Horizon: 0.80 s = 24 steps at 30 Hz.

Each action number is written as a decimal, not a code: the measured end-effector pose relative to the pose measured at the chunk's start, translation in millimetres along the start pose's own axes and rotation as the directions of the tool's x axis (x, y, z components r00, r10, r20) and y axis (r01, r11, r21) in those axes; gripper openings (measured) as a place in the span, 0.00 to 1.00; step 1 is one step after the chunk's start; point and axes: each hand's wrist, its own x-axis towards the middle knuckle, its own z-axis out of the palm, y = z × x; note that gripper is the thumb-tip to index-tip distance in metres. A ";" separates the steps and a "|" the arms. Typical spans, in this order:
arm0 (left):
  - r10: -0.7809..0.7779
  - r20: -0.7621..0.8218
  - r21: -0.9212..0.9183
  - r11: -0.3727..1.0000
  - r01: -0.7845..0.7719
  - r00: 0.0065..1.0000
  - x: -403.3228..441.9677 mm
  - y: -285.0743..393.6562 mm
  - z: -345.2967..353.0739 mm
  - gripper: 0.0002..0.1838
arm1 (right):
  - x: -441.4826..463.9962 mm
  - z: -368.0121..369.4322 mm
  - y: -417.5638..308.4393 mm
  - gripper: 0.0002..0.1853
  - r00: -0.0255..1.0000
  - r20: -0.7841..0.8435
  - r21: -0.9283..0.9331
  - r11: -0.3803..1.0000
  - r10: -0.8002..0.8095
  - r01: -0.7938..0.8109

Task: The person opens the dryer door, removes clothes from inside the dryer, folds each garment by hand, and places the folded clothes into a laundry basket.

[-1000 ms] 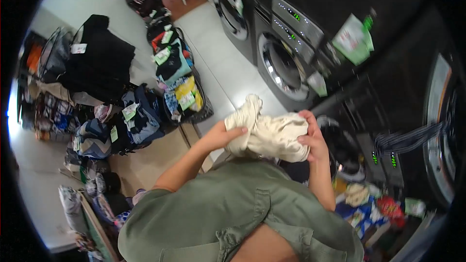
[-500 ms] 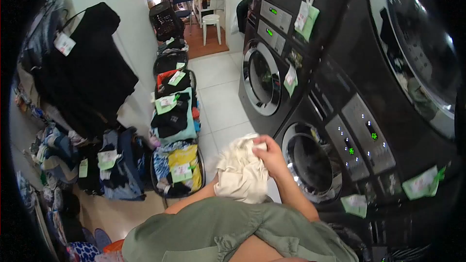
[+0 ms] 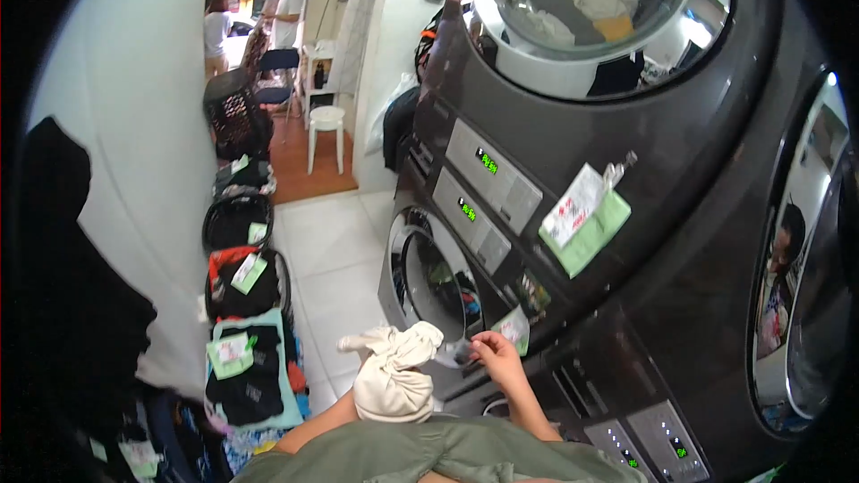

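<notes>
A bunched cream cloth is held up in front of my body. It covers my left hand; my left forearm runs up to its lower left side, and the fingers are hidden. To the right of the cloth, apart from it, my right hand is raised with its fingers drawn together. At its fingertips is a small greyish thing, too blurred to make out. Behind this hand, a green and white tag hangs on the dark machine.
Stacked dark machines with round doors fill the right side. Baskets of tagged clothes line the left of the tiled floor. Dark garments hang at far left. Beyond are a white stool and people.
The view has swung up and toward the machines. My right hand has come off the cream cloth and moved to its right. The cloth remains with my left hand, more tightly bunched.
</notes>
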 end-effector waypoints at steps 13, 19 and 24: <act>-0.280 0.368 -0.219 0.901 0.376 0.887 250.7 162.4 -34.1 0.19 | 190.7 38.4 -156.7 0.05 0.283 -0.469 -0.880 0.470 -0.837 -0.069; -0.521 0.582 -0.120 0.705 0.699 0.625 297.5 189.0 -27.5 0.26 | 219.1 49.0 -154.3 0.11 0.097 -0.573 -0.790 0.517 -0.813 -0.330; -0.577 0.717 -0.004 0.559 0.829 0.392 320.5 188.4 -54.9 0.25 | 230.1 58.9 -156.6 0.16 0.031 -0.604 -0.718 0.527 -0.796 -0.455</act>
